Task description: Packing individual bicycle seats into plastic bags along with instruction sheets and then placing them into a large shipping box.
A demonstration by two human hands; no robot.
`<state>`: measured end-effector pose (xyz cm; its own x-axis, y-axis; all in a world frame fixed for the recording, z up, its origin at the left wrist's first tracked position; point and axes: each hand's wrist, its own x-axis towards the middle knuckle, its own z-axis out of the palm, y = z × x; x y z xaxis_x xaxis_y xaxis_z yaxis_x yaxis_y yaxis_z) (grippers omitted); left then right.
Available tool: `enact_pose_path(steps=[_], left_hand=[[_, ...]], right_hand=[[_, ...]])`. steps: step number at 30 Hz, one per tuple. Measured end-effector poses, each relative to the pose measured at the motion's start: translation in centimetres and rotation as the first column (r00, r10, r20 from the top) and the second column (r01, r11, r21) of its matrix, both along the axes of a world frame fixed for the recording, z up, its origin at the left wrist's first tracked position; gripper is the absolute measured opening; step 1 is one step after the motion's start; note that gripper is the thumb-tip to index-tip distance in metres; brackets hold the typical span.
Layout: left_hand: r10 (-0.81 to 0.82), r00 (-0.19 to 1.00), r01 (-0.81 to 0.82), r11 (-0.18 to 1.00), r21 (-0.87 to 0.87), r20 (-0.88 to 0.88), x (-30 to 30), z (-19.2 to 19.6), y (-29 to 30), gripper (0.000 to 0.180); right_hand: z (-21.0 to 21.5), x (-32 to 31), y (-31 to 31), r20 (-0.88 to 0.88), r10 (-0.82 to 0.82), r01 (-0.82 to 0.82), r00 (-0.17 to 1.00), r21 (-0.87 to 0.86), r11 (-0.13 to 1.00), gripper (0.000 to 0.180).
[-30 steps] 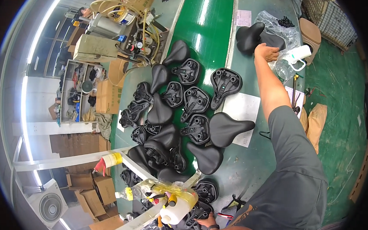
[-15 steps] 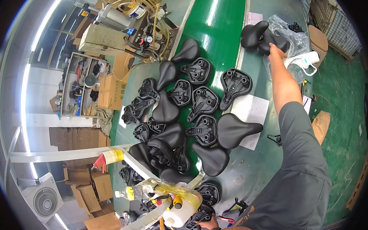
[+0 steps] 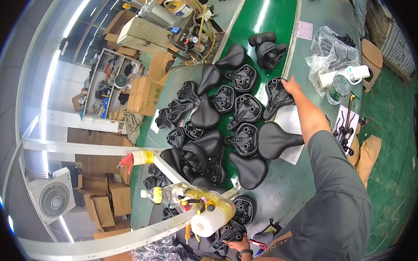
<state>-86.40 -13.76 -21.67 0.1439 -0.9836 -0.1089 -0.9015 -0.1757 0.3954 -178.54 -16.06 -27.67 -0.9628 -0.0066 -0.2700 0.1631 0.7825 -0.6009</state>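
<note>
2 hands in view: right hand rests half-open on an upturned black saddle, left hand grips another upturned saddle.

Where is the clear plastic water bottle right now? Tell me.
In the head view, the clear plastic water bottle stands at the upper right of the green table, beside the white paper roll and below the crumpled clear plastic bag, right of the outstretched right hand.
</note>
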Motion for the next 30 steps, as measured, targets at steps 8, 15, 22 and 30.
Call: enact_pose_path(steps=[8, 15, 22, 30], left_hand=[[0.071, 0.974, -0.108, 0.980, -0.165, -0.216, 1.7, 2.0, 1.6, 0.144], [-0.052, 0.914, -0.056, 0.967, -0.250, -0.403, 3.3, 4.1, 0.3, 0.127], [0.012, 0.533, 0.056, 0.997, 0.050, -0.846, 3.4, 10.1, 3.5, 0.112], [0.187, 0.138, -0.019, 0.982, 0.186, -0.973, 0.5, 12.1, 12.7, 0.106]], right_hand=[[-0.4, 14.4, -2.0, 0.268, 0.138, -0.049, 0.954, -0.316, 0.948, 0.094], [9.8, 20.7, -1.2, 0.455, 0.384, 0.079, 0.804, -0.721, 0.688, 0.094], [10.4, 31.0, -3.7, 0.255, 0.851, -0.861, 0.459, -0.108, 0.497, 0.160], [4.9, 37.6, 5.6, 0.288, 0.881, -0.906, 0.375, -0.089, 0.415, 0.174]])
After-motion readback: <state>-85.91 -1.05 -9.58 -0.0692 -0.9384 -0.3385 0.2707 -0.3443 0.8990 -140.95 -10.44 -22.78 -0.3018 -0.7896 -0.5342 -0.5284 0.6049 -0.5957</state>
